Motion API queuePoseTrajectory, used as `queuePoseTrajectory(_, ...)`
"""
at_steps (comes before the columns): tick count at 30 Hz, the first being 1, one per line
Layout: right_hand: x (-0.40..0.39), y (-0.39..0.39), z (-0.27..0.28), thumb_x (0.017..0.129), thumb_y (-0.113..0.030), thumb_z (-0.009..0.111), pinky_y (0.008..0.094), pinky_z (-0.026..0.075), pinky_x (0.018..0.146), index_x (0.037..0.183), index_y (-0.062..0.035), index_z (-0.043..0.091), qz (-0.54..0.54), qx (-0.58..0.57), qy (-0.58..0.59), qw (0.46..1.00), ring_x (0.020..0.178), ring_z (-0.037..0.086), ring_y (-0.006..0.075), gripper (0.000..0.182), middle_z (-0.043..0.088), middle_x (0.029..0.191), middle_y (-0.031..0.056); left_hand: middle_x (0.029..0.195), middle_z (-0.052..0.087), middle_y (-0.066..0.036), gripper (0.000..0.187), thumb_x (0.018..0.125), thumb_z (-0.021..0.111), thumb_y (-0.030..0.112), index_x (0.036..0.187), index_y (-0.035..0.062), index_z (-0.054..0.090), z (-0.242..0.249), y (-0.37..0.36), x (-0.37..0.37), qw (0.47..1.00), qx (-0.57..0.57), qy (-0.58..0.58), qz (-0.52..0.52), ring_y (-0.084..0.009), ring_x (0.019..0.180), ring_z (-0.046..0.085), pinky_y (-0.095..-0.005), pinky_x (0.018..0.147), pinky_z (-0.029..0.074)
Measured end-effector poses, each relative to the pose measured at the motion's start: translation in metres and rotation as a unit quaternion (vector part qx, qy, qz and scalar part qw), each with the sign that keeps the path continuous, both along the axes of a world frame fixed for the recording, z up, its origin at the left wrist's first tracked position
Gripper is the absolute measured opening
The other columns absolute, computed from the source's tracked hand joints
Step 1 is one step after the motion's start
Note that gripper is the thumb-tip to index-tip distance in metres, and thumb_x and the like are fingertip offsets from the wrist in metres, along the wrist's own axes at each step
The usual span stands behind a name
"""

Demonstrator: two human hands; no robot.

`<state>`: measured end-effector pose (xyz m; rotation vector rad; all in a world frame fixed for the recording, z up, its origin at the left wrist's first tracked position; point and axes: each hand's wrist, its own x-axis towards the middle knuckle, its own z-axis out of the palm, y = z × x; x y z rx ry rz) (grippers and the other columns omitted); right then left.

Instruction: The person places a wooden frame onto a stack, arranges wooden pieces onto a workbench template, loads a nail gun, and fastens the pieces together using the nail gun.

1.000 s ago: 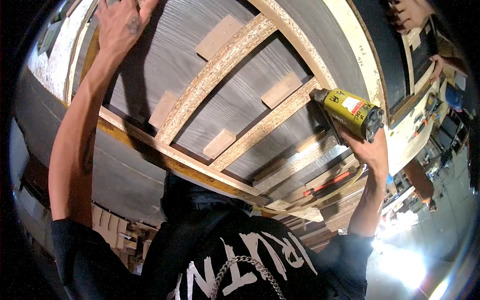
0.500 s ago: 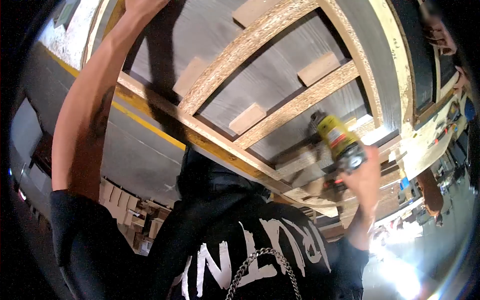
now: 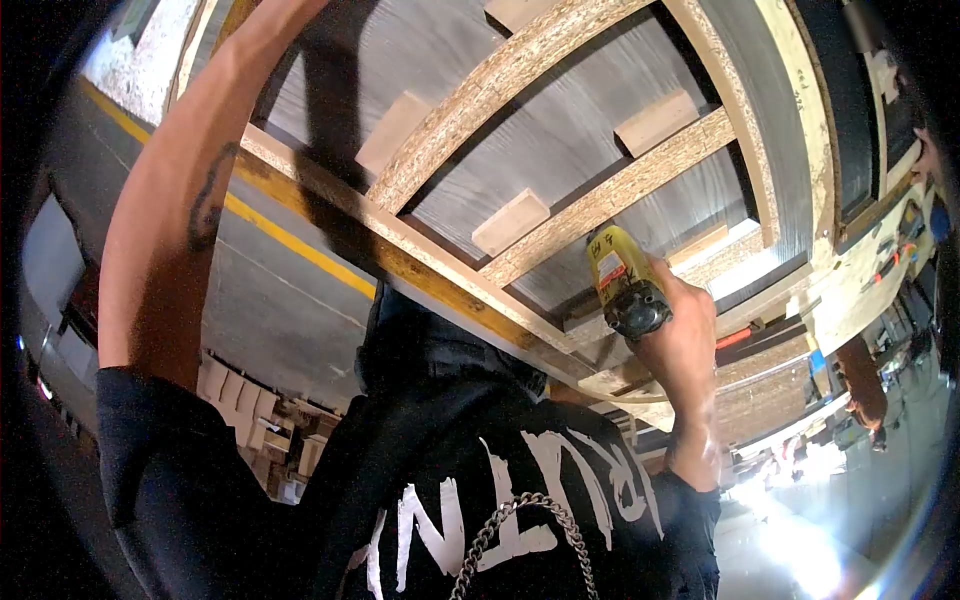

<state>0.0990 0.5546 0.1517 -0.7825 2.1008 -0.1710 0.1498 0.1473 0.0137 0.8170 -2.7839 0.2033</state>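
Observation:
My right hand (image 3: 682,335) is wrapped round a yellow and black power tool (image 3: 622,280), whose far end points at the lower part of a wooden frame (image 3: 610,205). The frame has chipboard bars over a grey wood-grain panel (image 3: 520,120). Small pale wood blocks lie against the bars, one at the lower middle (image 3: 511,222) and one further right (image 3: 656,122). My left forearm reaches up along the left side and over the frame's edge, with the hand beyond the top of the view.
A concrete floor (image 3: 290,285) with a yellow line runs at the left. Cut wood pieces (image 3: 235,400) are stacked lower left. At the right are a plywood surface (image 3: 860,290) with tools on it, an orange object (image 3: 735,337) and part of another person (image 3: 925,160).
My right hand has moved left with the power tool, which now points more steeply upward. The frame appears shifted slightly right in view.

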Motion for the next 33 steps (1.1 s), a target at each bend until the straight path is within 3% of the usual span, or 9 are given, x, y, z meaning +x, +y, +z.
queuePoseTrajectory(9,-0.012,0.011,-0.005,0.065,-0.007,0.074,0.0404,0.05,0.077,0.117,-0.0028,0.062,0.016,0.005,-0.018,1.0,0.083,0.067,0.0362,0.054,0.068,0.089,0.0219,0.127,0.044,-0.029,0.074,0.091,0.051,0.05,0.136,-0.0074,0.039,0.003,0.001,-0.001,0.999,0.029,-0.012,0.024,-0.0431,0.121,0.038,-0.0507,0.104,0.029)
queuePoseTrajectory(14,-0.038,0.013,0.009,0.068,-0.015,0.077,0.0382,0.052,0.082,0.114,0.0013,0.061,-0.079,0.056,-0.132,0.986,0.091,0.068,0.0282,0.051,0.069,0.099,0.0211,0.128,0.043,-0.026,0.072,0.092,0.052,0.048,0.136,-0.0067,0.039,0.005,0.004,-0.001,0.999,0.025,-0.007,0.02,-0.0412,0.121,0.039,-0.0495,0.103,0.03)
queuePoseTrajectory(19,-0.112,0.064,0.028,0.068,-0.023,0.08,0.0371,0.049,0.089,0.112,0.0015,0.061,-0.095,0.027,0.004,0.995,0.102,0.064,0.0219,0.054,0.067,0.109,0.0165,0.127,0.044,-0.025,0.071,0.091,0.054,0.048,0.135,-0.0053,0.04,0.006,0.002,-0.002,0.999,0.034,0.0,0.02,-0.04,0.12,0.04,-0.0489,0.101,0.032)
queuePoseTrajectory(21,-0.143,0.042,0.031,0.071,-0.024,0.079,0.0369,0.049,0.089,0.113,-0.0001,0.062,-0.122,-0.007,-0.012,0.992,0.103,0.065,0.0217,0.051,0.068,0.109,0.0143,0.127,0.044,-0.025,0.07,0.091,0.055,0.047,0.136,-0.0044,0.04,0.006,0.003,-0.003,0.999,0.036,-0.007,0.026,-0.0401,0.119,0.04,-0.049,0.101,0.032)
queuePoseTrajectory(22,-0.157,0.032,0.027,0.075,-0.026,0.078,0.0358,0.051,0.087,0.112,-0.0029,0.065,-0.065,0.009,0.043,0.997,0.099,0.067,0.0219,0.046,0.069,0.107,0.0123,0.127,0.043,-0.025,0.069,0.091,0.056,0.045,0.137,-0.0038,0.039,0.006,0.004,-0.002,0.999,0.038,-0.003,0.021,-0.0406,0.119,0.04,-0.0493,0.101,0.032)
queuePoseTrajectory(23,-0.161,0.019,0.028,0.076,-0.026,0.077,0.0334,0.052,0.081,0.111,-0.0037,0.067,-0.153,0.022,0.014,0.988,0.09,0.068,0.0201,0.043,0.071,0.101,0.0106,0.127,0.043,-0.025,0.069,0.091,0.056,0.045,0.137,-0.0038,0.039,0.007,0.006,-0.003,0.999,0.04,0.0,0.023,-0.0406,0.119,0.04,-0.0493,0.101,0.032)
queuePoseTrajectory(26,-0.18,-0.002,0.018,0.076,-0.028,0.077,0.031,0.05,0.075,0.112,-0.0029,0.067,-0.184,0.062,-0.027,0.981,0.079,0.064,0.0152,0.045,0.071,0.094,0.0069,0.127,0.042,-0.027,0.068,0.091,0.055,0.044,0.138,-0.0031,0.038,0.01,0.01,-0.005,0.999,0.038,-0.007,0.031,-0.0422,0.12,0.038,-0.0506,0.102,0.03)
queuePoseTrajectory(31,-0.185,-0.009,0.008,0.077,-0.026,0.077,0.0294,0.049,0.079,0.113,-0.0036,0.067,-0.185,0.078,-0.024,0.979,0.084,0.065,0.0156,0.043,0.071,0.097,0.0085,0.13,0.041,-0.027,0.07,0.092,0.055,0.044,0.14,-0.0022,0.035,0.009,0.009,-0.003,0.998,0.027,-0.026,0.047,-0.0426,0.123,0.036,-0.0514,0.104,0.028)
queuePoseTrajectory(33,-0.183,-0.007,0.005,0.077,-0.025,0.077,0.0301,0.049,0.082,0.113,-0.0036,0.067,-0.136,0.018,-0.026,0.99,0.089,0.065,0.0168,0.043,0.07,0.101,0.0098,0.131,0.04,-0.027,0.071,0.092,0.054,0.045,0.141,-0.002,0.035,0.007,0.008,-0.003,0.998,0.026,-0.024,0.047,-0.0428,0.124,0.035,-0.0517,0.105,0.027)
